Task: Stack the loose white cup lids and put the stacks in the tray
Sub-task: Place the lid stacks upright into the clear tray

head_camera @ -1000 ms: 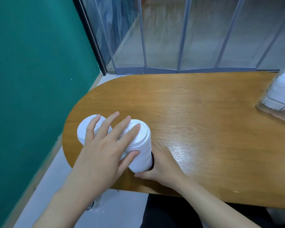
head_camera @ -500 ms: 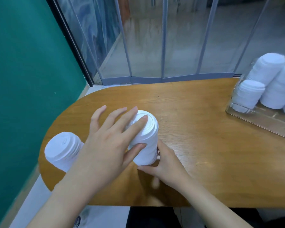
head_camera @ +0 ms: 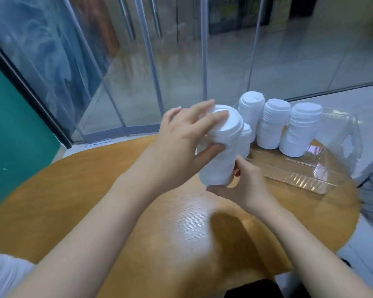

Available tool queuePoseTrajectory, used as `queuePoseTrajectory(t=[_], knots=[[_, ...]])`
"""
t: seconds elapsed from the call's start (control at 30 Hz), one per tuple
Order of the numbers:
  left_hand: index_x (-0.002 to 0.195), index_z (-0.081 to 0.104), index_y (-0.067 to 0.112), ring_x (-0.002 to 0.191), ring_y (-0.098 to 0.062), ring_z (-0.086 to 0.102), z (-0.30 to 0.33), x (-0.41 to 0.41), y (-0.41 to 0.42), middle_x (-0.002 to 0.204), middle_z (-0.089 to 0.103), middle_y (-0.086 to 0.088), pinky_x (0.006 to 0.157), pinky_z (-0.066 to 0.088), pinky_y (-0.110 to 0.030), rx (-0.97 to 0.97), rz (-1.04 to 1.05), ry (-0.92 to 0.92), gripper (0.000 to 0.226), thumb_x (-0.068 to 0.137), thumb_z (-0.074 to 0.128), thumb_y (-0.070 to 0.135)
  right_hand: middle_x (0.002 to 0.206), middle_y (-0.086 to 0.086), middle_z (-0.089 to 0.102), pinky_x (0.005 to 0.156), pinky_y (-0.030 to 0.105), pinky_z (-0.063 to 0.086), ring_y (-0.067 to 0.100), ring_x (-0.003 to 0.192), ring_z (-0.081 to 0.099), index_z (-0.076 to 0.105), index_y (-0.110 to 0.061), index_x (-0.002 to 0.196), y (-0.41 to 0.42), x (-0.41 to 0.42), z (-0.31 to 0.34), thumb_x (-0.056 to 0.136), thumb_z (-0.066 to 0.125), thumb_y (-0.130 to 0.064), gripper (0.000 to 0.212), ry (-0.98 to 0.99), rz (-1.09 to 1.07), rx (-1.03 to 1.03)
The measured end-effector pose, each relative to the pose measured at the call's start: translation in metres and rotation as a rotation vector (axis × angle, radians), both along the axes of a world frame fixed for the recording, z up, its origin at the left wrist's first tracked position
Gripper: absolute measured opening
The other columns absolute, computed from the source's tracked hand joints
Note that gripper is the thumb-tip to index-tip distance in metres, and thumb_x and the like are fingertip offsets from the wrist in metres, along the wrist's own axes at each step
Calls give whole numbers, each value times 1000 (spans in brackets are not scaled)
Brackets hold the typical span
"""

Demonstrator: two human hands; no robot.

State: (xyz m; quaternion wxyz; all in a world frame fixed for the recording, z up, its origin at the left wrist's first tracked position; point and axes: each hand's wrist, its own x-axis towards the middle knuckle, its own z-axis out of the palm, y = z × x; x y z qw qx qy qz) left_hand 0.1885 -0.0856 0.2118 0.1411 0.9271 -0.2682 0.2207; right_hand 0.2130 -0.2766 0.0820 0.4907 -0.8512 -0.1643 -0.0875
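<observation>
Step in hand: a finished stack of lids [head_camera: 221, 151] was being carried, lifted clear of the wooden table [head_camera: 78, 196], toward the clear tray [head_camera: 306, 179]; this was judged the transfer step, with stacking of this pile complete.
Left hand [head_camera: 181, 143]: was laid over the top of the stack, fingers spread across the uppermost lid and thumb pressed against the side; a grasp on the stack was maintained.
Right hand [head_camera: 243, 186]: was cupped under and around the base of the stack, fingers curled against its lower side; the stack was supported from below.
Carried stack, position: was held tilted, top leaning away from the person, just beside the near left corner of the tray and not yet inside it.
Tray contents: three tall stacks [head_camera: 274, 125] were seen standing along the far side, with a shorter stack [head_camera: 246, 136] partly hidden behind the carried one.
Tray free space: the near and right portions of the floor were seen unoccupied.
Next move, requirement: it was judged that the stack should be brought over the near wall, righted to upright, and set down in the free floor area, clear of the short stack.
Release, requirement: it was judged that the base hand should be withdrawn first, and the top hand only once the pile stood steady.
Risk: a tilted pile of loose lids was judged liable to slide apart if pressure were eased early.
</observation>
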Motion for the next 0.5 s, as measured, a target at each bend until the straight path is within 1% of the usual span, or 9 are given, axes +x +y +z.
queuePoseTrajectory(t=[0.03, 0.1, 0.17, 0.2, 0.27, 0.33, 0.4, 0.43, 0.5], knots=[[145, 57, 25, 134, -20, 45, 0, 13, -13, 156, 46, -5, 121, 21, -42, -31, -26, 10, 54, 97, 52, 49, 80, -22, 61, 63, 15, 40, -7, 77, 54, 55, -40, 94, -12, 7, 3, 57, 100, -35, 58, 5, -29, 5], [144, 59, 23, 135, -23, 47, -1, 39, -37, 151, 48, -7, 120, 29, -47, -74, -78, 29, 52, 96, 61, 43, 80, -21, 61, 61, 16, 39, -10, 76, 55, 57, -36, 94, -35, 23, 4, 57, 99, -38, 56, 34, -84, 6], [141, 60, 20, 130, -23, 50, -4, 62, -57, 143, 50, -8, 115, 37, -51, -95, -124, 36, 51, 95, 64, 42, 78, -22, 57, 59, 13, 39, -17, 73, 54, 55, -35, 91, -56, 37, 4, 58, 99, -36, 55, 69, -122, 11], [140, 61, 19, 128, -22, 51, -4, 73, -65, 140, 50, -8, 114, 39, -52, -94, -135, 37, 51, 95, 64, 42, 76, -22, 54, 59, 10, 39, -19, 71, 53, 53, -35, 89, -66, 44, 4, 58, 99, -36, 55, 80, -140, 9], [139, 61, 18, 127, -21, 49, -5, 94, -80, 138, 52, -8, 116, 36, -51, -67, -142, 45, 50, 94, 66, 39, 74, -23, 53, 58, 8, 38, -21, 67, 51, 51, -38, 86, -85, 58, 3, 57, 99, -37, 56, 100, -163, 1], [140, 59, 17, 128, -20, 45, -5, 112, -90, 140, 54, -6, 121, 29, -48, -13, -152, 67, 49, 95, 67, 36, 75, -24, 54, 58, 7, 39, -23, 68, 51, 51, -41, 86, -98, 74, -2, 57, 99, -35, 56, 112, -181, -14], [140, 57, 14, 131, -17, 43, -7, 128, -96, 143, 55, -5, 122, 24, -42, 32, -181, 79, 48, 96, 70, 30, 77, -24, 56, 58, 8, 39, -20, 68, 53, 53, -41, 88, -108, 90, -8, 58, 100, -33, 56, 125, -198, -8], [139, 57, 13, 130, -16, 43, -9, 135, -98, 144, 55, -5, 120, 24, -35, 44, -193, 87, 48, 96, 71, 26, 79, -23, 58, 58, 9, 39, -16, 68, 54, 56, -39, 92, -112, 96, -11, 58, 100, -34, 56, 125, -197, -12], [136, 57, 11, 125, -15, 42, -14, 149, -100, 143, 56, -4, 109, 25, -22, 60, -201, 113, 46, 95, 74, 21, 88, -20, 66, 61, 12, 39, -8, 75, 57, 62, -35, 105, -119, 108, -17, 59, 99, -35, 58, 129, -189, -25]])
